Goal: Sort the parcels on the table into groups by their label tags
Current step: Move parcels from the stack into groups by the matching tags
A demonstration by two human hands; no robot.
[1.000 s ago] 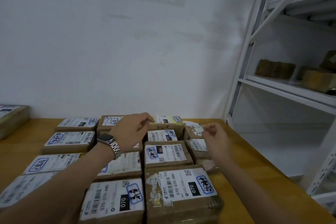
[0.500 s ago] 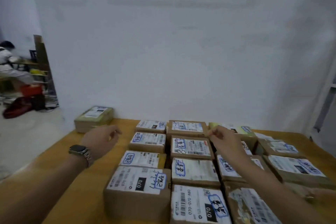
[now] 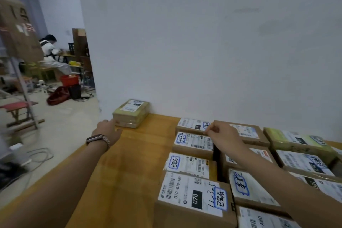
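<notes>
Several brown parcels with white labels and blue-ringed handwritten tags lie in tight rows on the right of the wooden table [image 3: 137, 153]. The nearest one is marked 070 [image 3: 192, 196]. One parcel wrapped in yellowish tape [image 3: 131, 113] lies alone at the table's back left corner by the wall. My left hand [image 3: 108, 131], with a watch on its wrist, reaches out with straight fingers, and the fingertips are at that parcel's front left corner. My right hand [image 3: 224, 135] hovers over the back rows with its fingers loosely curled, holding nothing.
The white wall runs right behind the table. Bare tabletop lies between the lone parcel and the rows. Beyond the table's left edge are floor cables, a red stool [image 3: 18, 106], a red bag [image 3: 58, 94], a large carton [image 3: 16, 28] and a seated person [image 3: 50, 52].
The view has swung left, from the shelving to the open room. My left hand has left the rows and stretched out to the lone back-left parcel. My right hand stayed over the rows.
</notes>
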